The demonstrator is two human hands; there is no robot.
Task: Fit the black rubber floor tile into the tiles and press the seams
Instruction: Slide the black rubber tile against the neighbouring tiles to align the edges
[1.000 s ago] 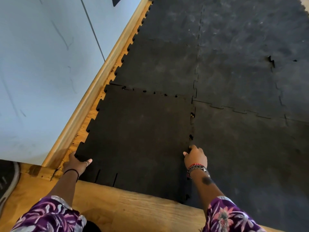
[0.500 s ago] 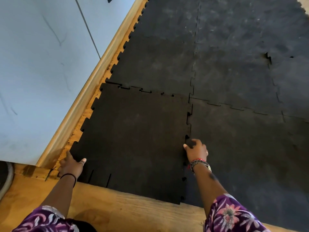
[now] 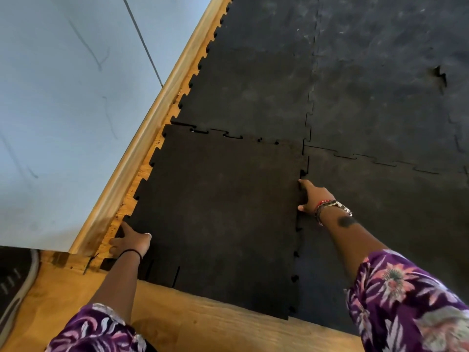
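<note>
The loose black rubber floor tile (image 3: 218, 204) lies at the near left of the laid tiles (image 3: 368, 85). Its far edge meets the tile beyond, with small gaps along the toothed seam (image 3: 228, 135). My left hand (image 3: 132, 241) grips the tile's left edge near its near corner, thumb on top and fingers at the edge. My right hand (image 3: 313, 196) rests on the right seam (image 3: 299, 224), fingers spread and the index finger pointing up along it. Several notches of that seam show open below the hand.
A wooden skirting board (image 3: 142, 138) and a pale blue wall (image 3: 63, 110) run along the left. Bare wooden floor (image 3: 203, 321) lies at the near edge. A shoe (image 3: 15, 283) sits at the bottom left. One far seam has a raised torn spot (image 3: 440, 73).
The tile has slid away from me toward the far tiles. My right hand moved farther up the right seam and spread out. My left hand stayed at the left edge.
</note>
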